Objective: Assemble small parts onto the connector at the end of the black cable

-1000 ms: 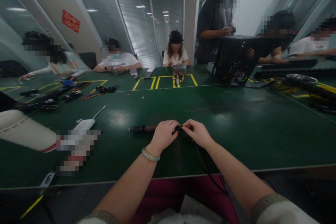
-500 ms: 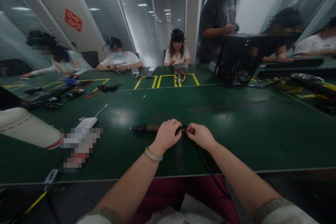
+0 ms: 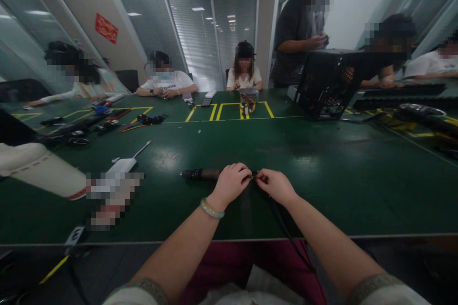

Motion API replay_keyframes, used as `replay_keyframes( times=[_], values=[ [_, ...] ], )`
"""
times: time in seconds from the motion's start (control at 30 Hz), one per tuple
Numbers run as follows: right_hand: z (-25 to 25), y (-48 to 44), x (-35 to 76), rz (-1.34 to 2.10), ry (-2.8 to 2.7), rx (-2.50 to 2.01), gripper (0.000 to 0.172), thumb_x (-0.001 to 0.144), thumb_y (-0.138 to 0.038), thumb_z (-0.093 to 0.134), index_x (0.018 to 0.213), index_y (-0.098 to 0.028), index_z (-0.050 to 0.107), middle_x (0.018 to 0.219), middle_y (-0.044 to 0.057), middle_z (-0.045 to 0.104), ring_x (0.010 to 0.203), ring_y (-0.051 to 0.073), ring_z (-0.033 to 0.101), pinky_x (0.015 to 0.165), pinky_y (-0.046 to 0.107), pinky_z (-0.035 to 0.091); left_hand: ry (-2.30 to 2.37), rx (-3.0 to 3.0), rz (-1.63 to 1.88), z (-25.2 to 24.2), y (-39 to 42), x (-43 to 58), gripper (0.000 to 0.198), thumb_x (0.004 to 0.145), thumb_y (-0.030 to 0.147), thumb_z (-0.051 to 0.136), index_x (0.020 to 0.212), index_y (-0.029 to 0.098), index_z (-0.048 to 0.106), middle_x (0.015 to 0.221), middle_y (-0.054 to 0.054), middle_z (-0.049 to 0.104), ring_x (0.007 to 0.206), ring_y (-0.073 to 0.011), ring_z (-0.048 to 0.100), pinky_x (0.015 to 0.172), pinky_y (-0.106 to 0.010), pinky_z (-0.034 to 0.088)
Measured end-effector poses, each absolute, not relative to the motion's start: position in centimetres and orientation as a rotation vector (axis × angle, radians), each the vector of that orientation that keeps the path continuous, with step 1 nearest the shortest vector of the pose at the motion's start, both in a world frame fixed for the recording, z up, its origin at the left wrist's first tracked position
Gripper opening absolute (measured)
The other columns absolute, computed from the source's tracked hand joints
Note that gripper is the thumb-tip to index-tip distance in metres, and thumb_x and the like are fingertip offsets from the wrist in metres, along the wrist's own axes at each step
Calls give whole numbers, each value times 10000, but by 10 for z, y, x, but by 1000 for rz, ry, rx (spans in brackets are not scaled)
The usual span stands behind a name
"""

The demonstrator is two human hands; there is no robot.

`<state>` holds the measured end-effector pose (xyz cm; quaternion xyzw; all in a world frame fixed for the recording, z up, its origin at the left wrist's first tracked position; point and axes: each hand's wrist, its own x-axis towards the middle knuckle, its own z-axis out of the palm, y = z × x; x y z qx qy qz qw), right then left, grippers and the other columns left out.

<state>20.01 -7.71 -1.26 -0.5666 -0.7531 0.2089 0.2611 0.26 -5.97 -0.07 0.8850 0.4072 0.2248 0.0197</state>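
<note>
An electric screwdriver (image 3: 206, 174), dark at the tip and brownish along the body, lies on the green table with its tip to the left. My left hand (image 3: 233, 182), with a pale bangle at the wrist, is wrapped over its rear part and hides that end. Close by on the right, my right hand (image 3: 276, 185) pinches the end of a black cable (image 3: 286, 233) at the tool's rear. A small brassy spot shows between the fingertips; whether plug and tool are joined cannot be made out. From there the cable runs down over the table edge.
At the left stand a white cup (image 3: 46, 169) and a white adapter (image 3: 121, 167). A black computer case (image 3: 322, 83) rises at the back right. Wire bundles (image 3: 152, 119) lie farther off, a metal box with wires (image 3: 249, 95) opposite. Several people sit or stand around the table.
The view has shifted a little, so the scene sits slightly farther right. My left fingertips have come closer to the right ones at the tool's rear. Both hands keep their grip.
</note>
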Motion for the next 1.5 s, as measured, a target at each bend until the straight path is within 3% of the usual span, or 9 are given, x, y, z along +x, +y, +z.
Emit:
replay_keyframes(
  times=[0.2,0.77,1.0,1.5],
  values=[
    [-10,-80,202,583,-2068,-1451,149,847,-305,582,910,-246,703,836,2,690,720,156,595,647,239,427,1177,2760,692,0,-61,-2,114,886,229,569,961,260,650,1035,-25,586,968,-195,549,849,-360,431],
    [-14,-76,203,622,-2008,-1516,154,826,-314,602,898,-236,714,802,7,701,683,159,601,631,243,436,1159,2824,722,-1,-63,7,61,884,178,567,920,206,607,971,-34,610,979,-190,563,896,-351,427],
    [-14,-76,202,676,-1991,-1421,145,839,-313,605,843,-244,732,845,2,713,746,173,620,711,259,438,1139,2804,719,-2,-60,6,74,874,170,587,928,213,615,956,-14,620,936,-179,565,867,-342,414],
    [-13,-79,201,732,-1956,-1447,135,847,-306,584,876,-229,691,817,-4,696,707,162,604,629,241,410,1183,2734,740,-1,-63,8,63,882,193,589,924,210,633,940,-14,616,918,-173,553,851,-332,392]
  ],
)
